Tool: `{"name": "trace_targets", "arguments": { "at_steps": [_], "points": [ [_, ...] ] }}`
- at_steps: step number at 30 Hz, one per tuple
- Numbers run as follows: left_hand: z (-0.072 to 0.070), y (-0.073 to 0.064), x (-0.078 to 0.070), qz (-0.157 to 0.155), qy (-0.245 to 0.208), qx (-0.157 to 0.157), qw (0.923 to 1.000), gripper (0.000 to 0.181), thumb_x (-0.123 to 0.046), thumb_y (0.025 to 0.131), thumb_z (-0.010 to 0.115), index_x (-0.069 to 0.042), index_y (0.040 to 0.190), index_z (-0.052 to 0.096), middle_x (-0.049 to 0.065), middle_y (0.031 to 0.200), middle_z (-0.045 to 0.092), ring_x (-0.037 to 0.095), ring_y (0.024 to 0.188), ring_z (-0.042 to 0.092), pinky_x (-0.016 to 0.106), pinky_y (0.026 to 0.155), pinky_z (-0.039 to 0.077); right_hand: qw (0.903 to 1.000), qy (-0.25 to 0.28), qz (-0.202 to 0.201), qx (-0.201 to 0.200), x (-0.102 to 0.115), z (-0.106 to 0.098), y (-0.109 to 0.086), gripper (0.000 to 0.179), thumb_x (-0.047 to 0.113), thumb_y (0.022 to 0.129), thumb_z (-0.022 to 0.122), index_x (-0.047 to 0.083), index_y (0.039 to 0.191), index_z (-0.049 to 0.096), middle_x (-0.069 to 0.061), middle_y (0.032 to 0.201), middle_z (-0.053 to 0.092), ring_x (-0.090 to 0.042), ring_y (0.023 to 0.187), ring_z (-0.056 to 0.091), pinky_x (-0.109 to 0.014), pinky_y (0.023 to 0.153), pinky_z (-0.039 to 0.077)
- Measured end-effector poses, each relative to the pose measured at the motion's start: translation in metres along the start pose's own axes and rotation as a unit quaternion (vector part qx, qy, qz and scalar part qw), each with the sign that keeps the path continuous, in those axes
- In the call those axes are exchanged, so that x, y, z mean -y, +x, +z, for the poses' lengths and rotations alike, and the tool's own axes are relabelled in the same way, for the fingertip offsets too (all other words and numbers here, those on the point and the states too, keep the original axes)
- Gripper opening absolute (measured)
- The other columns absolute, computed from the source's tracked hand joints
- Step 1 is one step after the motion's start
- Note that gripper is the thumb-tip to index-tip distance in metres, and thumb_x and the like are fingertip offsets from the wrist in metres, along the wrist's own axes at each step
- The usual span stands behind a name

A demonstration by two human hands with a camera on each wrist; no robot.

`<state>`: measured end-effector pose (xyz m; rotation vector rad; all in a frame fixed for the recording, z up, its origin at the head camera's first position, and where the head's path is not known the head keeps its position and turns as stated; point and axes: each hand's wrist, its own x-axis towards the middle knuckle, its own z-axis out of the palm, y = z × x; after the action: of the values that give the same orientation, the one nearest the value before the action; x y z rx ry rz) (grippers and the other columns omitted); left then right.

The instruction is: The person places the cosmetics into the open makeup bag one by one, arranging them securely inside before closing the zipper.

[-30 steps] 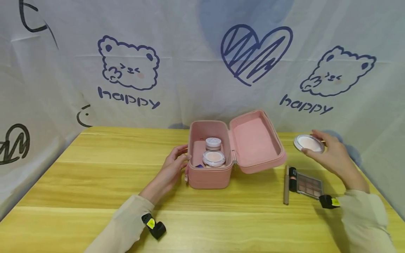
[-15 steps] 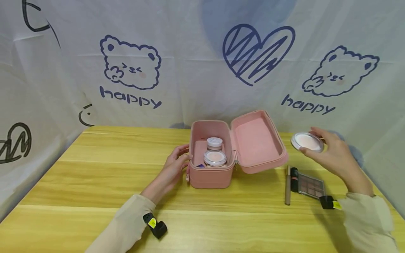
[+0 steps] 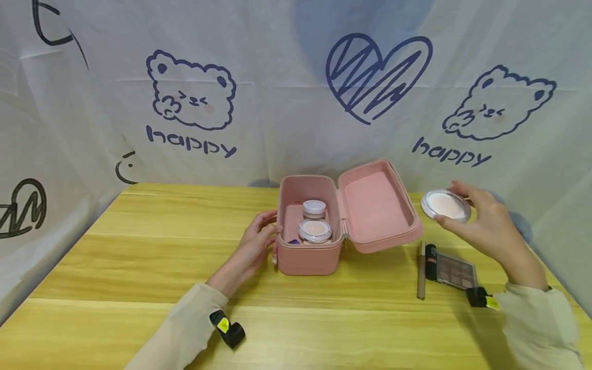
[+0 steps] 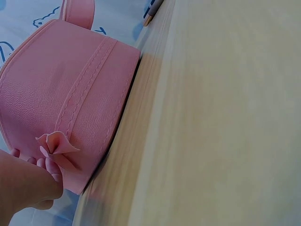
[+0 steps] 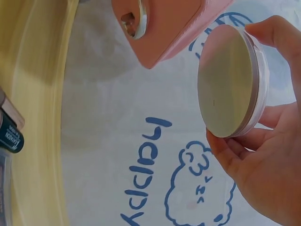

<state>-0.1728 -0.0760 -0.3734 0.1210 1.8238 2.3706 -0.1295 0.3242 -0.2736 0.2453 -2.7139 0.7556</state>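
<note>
A pink makeup case [image 3: 307, 261] stands on the table with its lid [image 3: 376, 203] swung open to the right. My left hand [image 3: 253, 237] holds its left side, thumb at the rim; in the left wrist view the curled fingers lie by a small pink tab [image 4: 57, 143]. My right hand [image 3: 490, 226] pinches a round powder compact [image 3: 445, 204] by its edge, raised right of the lid. The right wrist view shows the compact's mirror-like underside [image 5: 225, 80], between thumb and fingers. Inside the case sit another round compact [image 3: 315, 231] and a white-lidded jar [image 3: 314, 207].
Below my right hand lie an eyeshadow palette [image 3: 455, 271], a black tube [image 3: 430, 262] and a slim brown pencil-like stick [image 3: 421, 271]. A purplish item [image 3: 293, 241] shows in the case's front corner. A printed cloth [image 3: 277, 103] hangs behind the table [image 3: 185, 246].
My right hand has brought the compact slightly left and up, closer to the open lid. The left hand stays on the case.
</note>
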Motion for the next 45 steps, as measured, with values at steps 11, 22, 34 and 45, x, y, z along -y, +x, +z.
{"name": "trace_targets", "arguments": {
  "at_steps": [11, 22, 34, 45],
  "points": [
    [0.002, 0.002, -0.002, -0.003, -0.009, 0.0, 1.0, 0.053, -0.006, 0.09, 0.052, 0.002, 0.14, 0.036, 0.021, 0.143, 0.035, 0.034, 0.123, 0.04, 0.032, 0.094, 0.039, 0.9999, 0.004, -0.013, -0.007, 0.013, 0.001, 0.0, 0.085, 0.025, 0.082, 0.076, -0.005, 0.147, 0.03, -0.03, 0.133, 0.045, -0.049, 0.114, 0.042, -0.065, 0.085, 0.038],
    [0.0, 0.001, 0.0, -0.002, -0.015, -0.005, 0.9999, 0.053, -0.006, 0.089, 0.052, 0.002, 0.139, 0.037, 0.021, 0.141, 0.036, 0.031, 0.119, 0.041, 0.027, 0.089, 0.041, 0.9993, -0.01, -0.031, -0.02, 0.027, 0.002, -0.002, 0.085, 0.021, 0.079, 0.079, -0.006, 0.144, 0.033, -0.029, 0.13, 0.046, -0.047, 0.112, 0.042, -0.062, 0.081, 0.039],
    [-0.001, 0.001, 0.0, -0.003, -0.009, -0.005, 0.9999, 0.053, -0.006, 0.089, 0.053, 0.003, 0.139, 0.038, 0.021, 0.14, 0.037, 0.031, 0.119, 0.042, 0.03, 0.092, 0.04, 0.9993, -0.013, -0.027, -0.02, 0.038, 0.01, -0.002, 0.081, 0.024, 0.079, 0.079, -0.008, 0.141, 0.037, -0.031, 0.13, 0.048, -0.045, 0.11, 0.042, -0.059, 0.079, 0.04],
    [0.0, 0.001, -0.001, -0.007, -0.011, -0.009, 0.9999, 0.053, -0.005, 0.088, 0.053, 0.003, 0.139, 0.039, 0.02, 0.14, 0.037, 0.032, 0.121, 0.042, 0.031, 0.093, 0.04, 0.9988, -0.006, -0.04, -0.029, 0.043, 0.015, -0.001, 0.079, 0.023, 0.078, 0.08, -0.007, 0.14, 0.041, -0.031, 0.131, 0.049, -0.048, 0.114, 0.042, -0.061, 0.081, 0.039]
  ]
}}
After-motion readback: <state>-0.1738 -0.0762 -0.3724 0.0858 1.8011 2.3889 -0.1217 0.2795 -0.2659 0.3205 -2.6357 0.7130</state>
